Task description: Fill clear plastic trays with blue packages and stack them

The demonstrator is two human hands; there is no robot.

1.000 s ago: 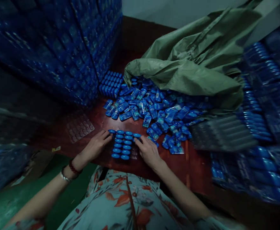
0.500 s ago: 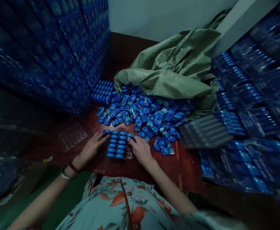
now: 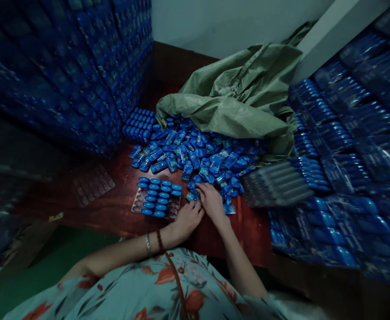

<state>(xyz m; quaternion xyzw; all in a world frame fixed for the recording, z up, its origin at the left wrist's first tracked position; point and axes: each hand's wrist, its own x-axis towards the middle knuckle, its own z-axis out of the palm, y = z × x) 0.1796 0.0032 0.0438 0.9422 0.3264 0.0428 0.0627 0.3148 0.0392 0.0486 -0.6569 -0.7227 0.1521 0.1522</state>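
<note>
A clear plastic tray (image 3: 137,202) lies on the reddish-brown table, bearing rows of glossy blue oval packs (image 3: 152,193). The middle columns are filled, with more packs at the top of the outer columns; bare moulded pockets show at both sides. To its right, my left hand (image 3: 187,221) reaches across with bent fingers at a small blue packet (image 3: 194,201). My right hand (image 3: 212,201) is beside it, fingers curled over packets at the near edge of the loose pile (image 3: 195,155). Its fingertips are partly hidden among them.
Behind the pile slumps an open green woven sack (image 3: 231,106). An unfilled clear tray (image 3: 93,184) lies at left, and a stack of trays (image 3: 278,184) at right. Tall stacks of wrapped blue packs (image 3: 91,80) stand left, more packs (image 3: 335,178) right. A filled block (image 3: 139,124) sits behind.
Both hands have left the tray's sides and moved right to the loose packets. The outer columns now show more packs at the top. The view has shifted slightly.
</note>
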